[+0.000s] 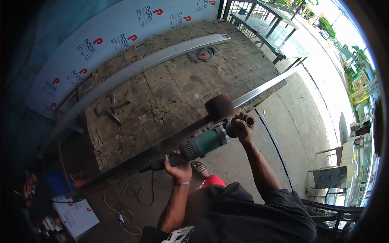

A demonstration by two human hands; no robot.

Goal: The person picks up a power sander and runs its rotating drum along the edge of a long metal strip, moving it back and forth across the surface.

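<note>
A green and silver handheld drum sander (207,142) lies across the front of the view, its power cord hanging down. My left hand (179,171) grips its black rear handle, thumb up along the near side. Around the tubular front handle, my right hand (244,128) is closed. The brown abrasive drum (220,107) sits over a long metal tube (259,88), overlapping it in this view. That tube runs along the near edge of the worn wooden table (162,91); its left part is dark and blurred.
A second long metal bar (166,53) lies along the table's far side. Near it is a grey glove-like piece with a reddish disc (204,54). A metal clamp-like tool (112,109) rests at the left. Cables (121,208) and a white printed sheet (77,216) are on the floor.
</note>
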